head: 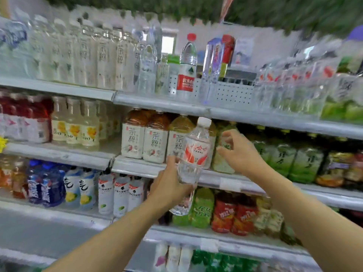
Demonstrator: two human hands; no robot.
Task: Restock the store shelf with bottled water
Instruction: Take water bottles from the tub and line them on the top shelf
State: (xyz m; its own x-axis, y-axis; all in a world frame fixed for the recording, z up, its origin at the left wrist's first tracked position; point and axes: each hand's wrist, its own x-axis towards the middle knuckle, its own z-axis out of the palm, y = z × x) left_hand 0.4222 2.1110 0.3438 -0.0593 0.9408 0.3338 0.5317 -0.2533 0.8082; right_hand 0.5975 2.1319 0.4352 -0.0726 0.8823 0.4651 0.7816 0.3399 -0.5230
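Note:
My left hand [170, 184] grips a clear water bottle [196, 150] with a white cap and a red-and-white label, held upright and slightly tilted in front of the second shelf. My right hand [238, 152] hovers just right of the bottle, fingers spread, holding nothing. On the top shelf [157, 102] stand more water bottles: one with a red cap and red label [187, 67], a clear tall one [148, 61] and a blue-tinted one [213, 63].
Tea bottles with white labels [145, 138] fill the second shelf behind the held bottle, green-labelled bottles [290, 160] to the right. A white perforated basket [229, 92] sits on the top shelf. Lower shelves hold blue, red and green drinks.

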